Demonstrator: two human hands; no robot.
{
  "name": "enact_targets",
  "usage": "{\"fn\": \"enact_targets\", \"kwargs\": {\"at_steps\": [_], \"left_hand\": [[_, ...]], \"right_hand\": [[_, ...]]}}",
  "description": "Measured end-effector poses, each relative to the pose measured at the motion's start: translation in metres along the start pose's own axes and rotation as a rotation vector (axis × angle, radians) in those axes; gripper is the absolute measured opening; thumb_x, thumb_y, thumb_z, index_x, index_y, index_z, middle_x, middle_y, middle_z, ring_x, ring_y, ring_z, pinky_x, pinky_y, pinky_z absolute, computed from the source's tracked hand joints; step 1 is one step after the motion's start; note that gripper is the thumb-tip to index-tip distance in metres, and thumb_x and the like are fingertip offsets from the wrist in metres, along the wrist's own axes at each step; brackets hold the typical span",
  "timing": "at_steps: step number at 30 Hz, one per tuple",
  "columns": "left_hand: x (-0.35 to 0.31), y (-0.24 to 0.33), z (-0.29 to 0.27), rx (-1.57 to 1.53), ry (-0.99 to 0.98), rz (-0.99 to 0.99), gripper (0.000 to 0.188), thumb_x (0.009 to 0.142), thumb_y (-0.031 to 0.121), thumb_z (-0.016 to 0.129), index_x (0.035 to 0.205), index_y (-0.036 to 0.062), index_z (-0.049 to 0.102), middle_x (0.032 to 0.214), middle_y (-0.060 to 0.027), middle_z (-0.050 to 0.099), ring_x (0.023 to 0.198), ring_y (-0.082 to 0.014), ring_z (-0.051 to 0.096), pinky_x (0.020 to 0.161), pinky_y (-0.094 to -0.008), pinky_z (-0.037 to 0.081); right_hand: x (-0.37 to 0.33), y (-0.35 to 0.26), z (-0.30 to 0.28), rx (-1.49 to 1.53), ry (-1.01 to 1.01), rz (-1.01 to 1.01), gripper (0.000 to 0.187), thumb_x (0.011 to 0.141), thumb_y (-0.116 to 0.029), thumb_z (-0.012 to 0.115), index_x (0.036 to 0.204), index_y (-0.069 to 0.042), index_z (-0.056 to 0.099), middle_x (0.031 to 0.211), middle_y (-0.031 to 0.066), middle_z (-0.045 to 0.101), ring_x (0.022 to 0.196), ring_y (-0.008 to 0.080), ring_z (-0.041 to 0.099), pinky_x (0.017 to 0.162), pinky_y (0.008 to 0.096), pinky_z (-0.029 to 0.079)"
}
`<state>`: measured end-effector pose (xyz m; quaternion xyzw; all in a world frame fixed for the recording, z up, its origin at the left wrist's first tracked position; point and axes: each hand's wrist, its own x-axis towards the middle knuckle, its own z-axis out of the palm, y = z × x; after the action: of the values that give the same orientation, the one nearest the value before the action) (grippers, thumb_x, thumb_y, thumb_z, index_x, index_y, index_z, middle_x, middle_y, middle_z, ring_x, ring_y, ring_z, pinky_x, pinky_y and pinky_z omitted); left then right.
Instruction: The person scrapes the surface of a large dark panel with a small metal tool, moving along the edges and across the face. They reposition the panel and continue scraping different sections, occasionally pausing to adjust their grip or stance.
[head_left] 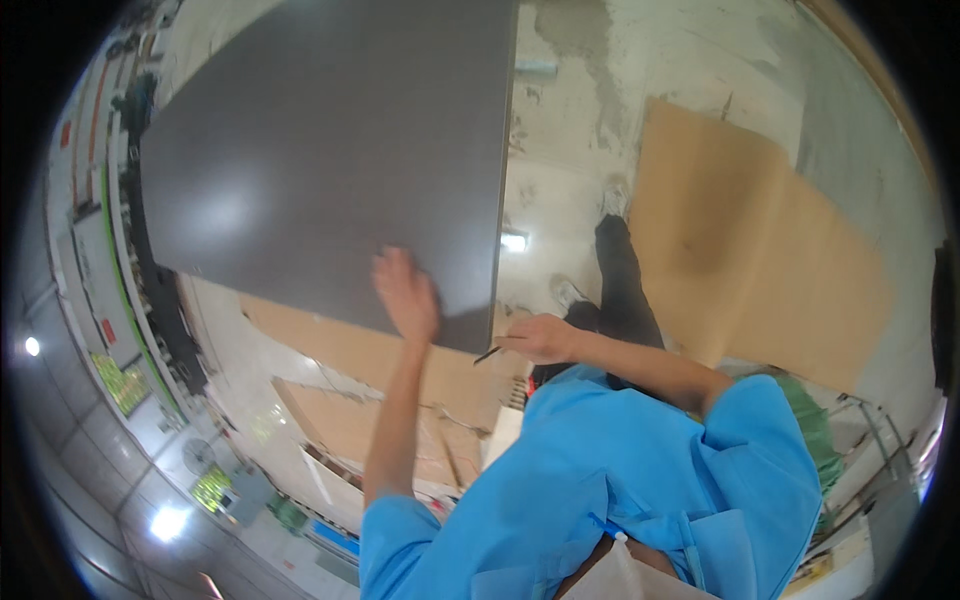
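Observation:
A large dark grey panel (330, 150) with a smooth, slightly shiny face lies in front of me. My left hand (407, 295) is over the panel near its close edge, palm down with fingers stretched out. It appears to rest flat on the surface, though the fingers are a little blurred. Just off the panel's near right corner is my right hand (541, 338), its fingers closed round a thin dark tool (487, 355). The tool's tip points left toward the corner. Its exact kind is too small to tell, and its other end is hidden in the hand.
Brown cardboard sheets (760, 250) lie on the floor to the right of my legs. More cardboard (340, 420) lies below the panel's near edge. A green sack (800, 420) and a metal frame (875, 435) stand behind at the right. Machinery lines the far left.

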<state>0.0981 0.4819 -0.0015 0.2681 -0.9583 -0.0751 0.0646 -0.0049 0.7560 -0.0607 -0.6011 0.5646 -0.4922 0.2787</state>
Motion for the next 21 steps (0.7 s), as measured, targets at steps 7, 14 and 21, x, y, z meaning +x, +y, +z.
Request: {"fn": "enact_targets", "kwargs": {"at_steps": [7, 14, 21], "left_hand": [[0.130, 0.126, 0.026, -0.024, -0.247, 0.206, 0.059, 0.114, 0.032, 0.043, 0.169, 0.0124, 0.041, 0.177, -0.0094, 0.036, 0.166, -0.0390, 0.023, 0.135, -0.0583, 0.011], [0.318, 0.188, 0.058, -0.090, -0.088, 0.160, 0.055, 0.117, 0.034, 0.036, 0.168, 0.0153, 0.043, 0.176, -0.0098, 0.039, 0.165, -0.0402, 0.026, 0.134, -0.0599, 0.014], [0.446, 0.215, 0.087, -0.112, 0.010, 0.157, 0.052, 0.117, 0.036, 0.038, 0.167, 0.0228, 0.048, 0.174, -0.0078, 0.043, 0.164, -0.0391, 0.029, 0.134, -0.0592, 0.015]], "right_hand": [[-0.014, 0.125, -0.223, 0.116, 0.872, 0.889, 0.028, 0.104, -0.016, 0.069, 0.126, 0.001, 0.074, 0.091, 0.0138, 0.076, 0.076, 0.0210, 0.067, 0.072, 0.0361, 0.055], [-0.049, 0.162, -0.376, 0.361, 1.083, 0.930, 0.024, 0.107, -0.010, 0.064, 0.127, 0.000, 0.070, 0.092, 0.0038, 0.074, 0.070, 0.0086, 0.061, 0.062, 0.0268, 0.051], [-0.011, 0.142, -0.387, 0.502, 1.094, 0.978, 0.027, 0.104, -0.005, 0.062, 0.131, -0.001, 0.064, 0.093, 0.0057, 0.075, 0.061, 0.0092, 0.061, 0.056, 0.0260, 0.049]]}}
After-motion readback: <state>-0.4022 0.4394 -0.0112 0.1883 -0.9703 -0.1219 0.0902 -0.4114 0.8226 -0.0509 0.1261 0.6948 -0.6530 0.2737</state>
